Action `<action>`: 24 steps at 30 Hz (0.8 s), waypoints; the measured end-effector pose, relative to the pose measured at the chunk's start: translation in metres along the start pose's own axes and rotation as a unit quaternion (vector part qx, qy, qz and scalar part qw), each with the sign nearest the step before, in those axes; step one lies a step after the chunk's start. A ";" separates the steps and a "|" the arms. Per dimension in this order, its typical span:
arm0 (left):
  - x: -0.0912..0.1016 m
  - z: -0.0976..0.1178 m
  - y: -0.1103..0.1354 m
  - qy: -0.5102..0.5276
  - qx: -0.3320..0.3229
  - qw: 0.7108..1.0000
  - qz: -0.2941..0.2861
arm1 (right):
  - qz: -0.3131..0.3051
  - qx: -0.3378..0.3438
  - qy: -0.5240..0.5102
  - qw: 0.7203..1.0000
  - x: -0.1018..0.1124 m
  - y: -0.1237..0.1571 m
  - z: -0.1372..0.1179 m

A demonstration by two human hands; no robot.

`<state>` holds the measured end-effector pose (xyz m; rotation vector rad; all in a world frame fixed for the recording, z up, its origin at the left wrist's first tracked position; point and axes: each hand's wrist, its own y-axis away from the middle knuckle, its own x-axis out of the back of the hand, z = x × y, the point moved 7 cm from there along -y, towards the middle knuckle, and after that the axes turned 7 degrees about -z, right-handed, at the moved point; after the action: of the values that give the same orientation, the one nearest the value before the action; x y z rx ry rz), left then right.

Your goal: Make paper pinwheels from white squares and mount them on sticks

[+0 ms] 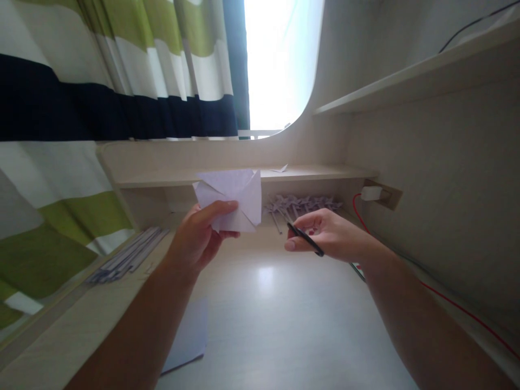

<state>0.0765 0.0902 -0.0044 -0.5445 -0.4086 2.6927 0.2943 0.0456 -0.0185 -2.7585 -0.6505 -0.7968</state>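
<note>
l fingers [215,212] pinch creased white paper [244,187]; r fingers [311,219] curled round black scissors [309,242], prob.

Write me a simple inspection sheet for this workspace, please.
Surface: pale desk, with papers at lower left.
Job's things: folded paper square; black tool, apparently scissors.
Clutter: paper strips at left; paper pinwheels along the back; paper scrap on the lower shelf.
Fingers: left fingers pinch the folded paper square; right fingers hold the black tool.
Cables: red cable from a white plug; dark cable upper right.
Surroundings: striped curtain beside a bright window.
</note>
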 end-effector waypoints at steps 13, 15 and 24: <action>0.007 0.006 0.002 -0.009 -0.021 0.999 0.038 | -0.050 -0.024 0.070 0.996 -0.009 0.005 0.002; 0.007 0.006 0.001 -0.013 -0.020 0.999 0.036 | -0.050 -0.022 0.065 0.996 -0.009 0.004 0.002; 0.007 0.010 0.004 -0.031 -0.020 0.998 0.050 | -0.040 -0.021 0.047 0.998 -0.011 0.003 0.006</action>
<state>0.0650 0.0877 0.0004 -0.5078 -0.4654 2.8088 0.2900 0.0409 -0.0297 -2.7279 -0.7380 -0.9620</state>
